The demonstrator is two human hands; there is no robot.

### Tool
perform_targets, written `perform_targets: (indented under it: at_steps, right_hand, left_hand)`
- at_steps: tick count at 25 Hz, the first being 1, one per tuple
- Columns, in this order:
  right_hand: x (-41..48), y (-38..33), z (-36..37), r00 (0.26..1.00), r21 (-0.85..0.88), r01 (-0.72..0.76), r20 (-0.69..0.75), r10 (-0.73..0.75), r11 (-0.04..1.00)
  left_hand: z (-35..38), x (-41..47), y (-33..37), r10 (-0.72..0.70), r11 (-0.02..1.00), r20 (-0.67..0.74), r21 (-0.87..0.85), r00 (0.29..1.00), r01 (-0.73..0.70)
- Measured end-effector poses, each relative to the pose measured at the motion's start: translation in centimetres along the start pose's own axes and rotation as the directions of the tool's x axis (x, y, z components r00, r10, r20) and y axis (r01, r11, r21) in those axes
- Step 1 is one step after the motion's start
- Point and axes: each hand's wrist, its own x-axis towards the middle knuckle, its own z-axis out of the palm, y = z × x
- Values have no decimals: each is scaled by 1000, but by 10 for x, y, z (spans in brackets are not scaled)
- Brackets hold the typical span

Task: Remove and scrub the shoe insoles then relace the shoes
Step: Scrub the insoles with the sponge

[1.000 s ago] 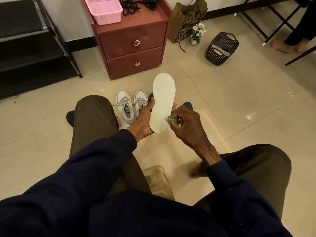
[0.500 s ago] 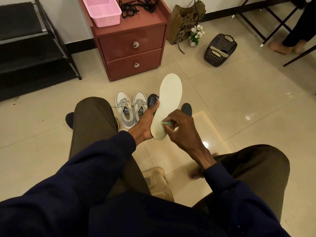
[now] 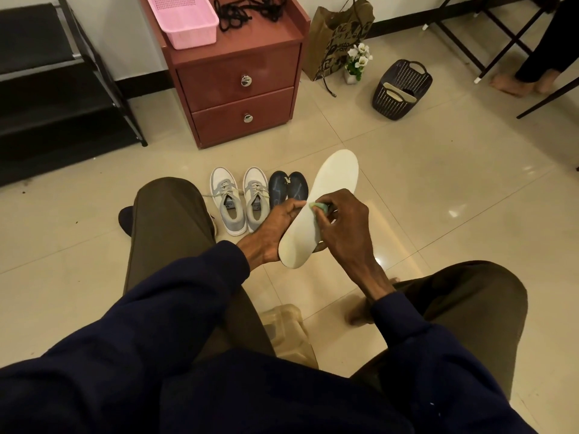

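**Green pad pressed to a pale insole, held over the knees**

The left hand (image 3: 275, 228) grips the heel half of a pale insole (image 3: 333, 178). Its fingers curl underneath and its thumb lies along the near edge. The right hand (image 3: 344, 227) has its fingers bunched tightly around a small green pad (image 3: 318, 208), pinching it and pressing it against the insole's upper face at about mid-length. The insole is held in the air between the person's knees, tilted, with its toe end pointing up and away to the right. Both arms wear dark navy sleeves and the legs are in olive-brown trousers.

Just beyond the hands, on the tiled floor (image 3: 438, 170), a pair of grey-and-white sneakers (image 3: 239, 202) stands side by side with laces threaded. Touching them on the right is a pair of dark blue shoes (image 3: 286, 187), partly hidden behind the left hand and the insole. A translucent plastic stool (image 3: 288, 330) shows between the thighs.

Farther off, a reddish two-drawer cabinet (image 3: 238, 79) stands against the wall. On top of it are a pink basket (image 3: 185, 20) and, beside that, a loose heap of black laces (image 3: 247, 10). To its right stand a printed paper bag (image 3: 335, 36), a small pot of white flowers (image 3: 358, 59) and a dark woven basket (image 3: 404, 79) with pale insoles lying in it. A black shoe rack (image 3: 56, 83) fills the left side. Another person's bare feet (image 3: 513, 83) rest near the top right corner.
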Motion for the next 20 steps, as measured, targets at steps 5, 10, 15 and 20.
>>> perform_targets:
  at_steps: [5,10,15,20]
  right_hand:
    - [-9,-17,5,947,111,23,315,-57,994]
    - [5,-7,1,990,21,15,140,-18,1000]
    - [-5,-11,4,966,70,47,252,-63,996]
    - [-9,-25,2,782,164,108,595,-186,980]
  left_hand:
    - [-5,0,2,7,999,-71,45,997,-3]
    - [1,-3,1,-31,1000,-10,-1,999,31]
    - [-1,0,3,29,1000,-79,11,996,-29]
    - [-9,0,13,93,983,-108,-146,990,-108]
